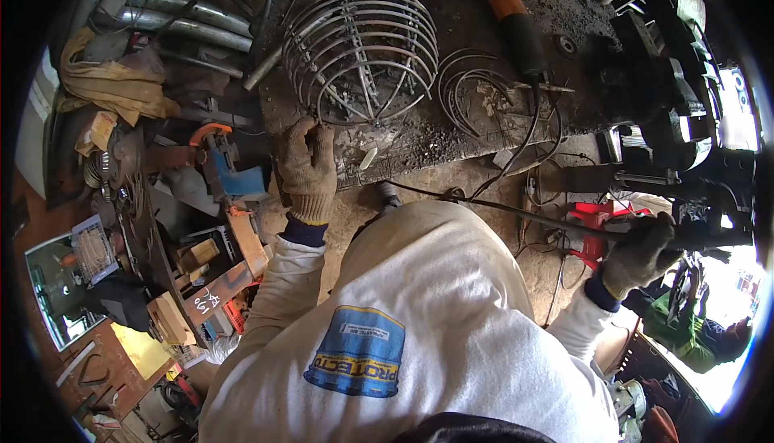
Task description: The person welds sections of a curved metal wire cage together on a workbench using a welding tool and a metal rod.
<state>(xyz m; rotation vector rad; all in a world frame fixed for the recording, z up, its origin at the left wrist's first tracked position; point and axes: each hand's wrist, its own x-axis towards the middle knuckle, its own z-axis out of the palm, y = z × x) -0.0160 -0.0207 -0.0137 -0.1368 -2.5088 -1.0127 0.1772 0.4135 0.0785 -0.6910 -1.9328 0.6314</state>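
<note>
A cage of curved metal rods, round and ribbed like a basket, rests on the dark, worn workbench. At its near left rim is my left hand in a knitted work glove, its fingers closed on the lower rod. My right hand, gloved too, is out at the right, away from the bench. Its fingers wrap round the end of a long, thin dark rod, which slants left across the front of my body. A small pale stick lies near the bench edge.
An orange and black angle grinder lies on the bench, its cord hanging over the edge. Loose curved rods sit beside the cage. Metal pipes and an orange-and-blue tool are at left; dark machinery stands at right.
</note>
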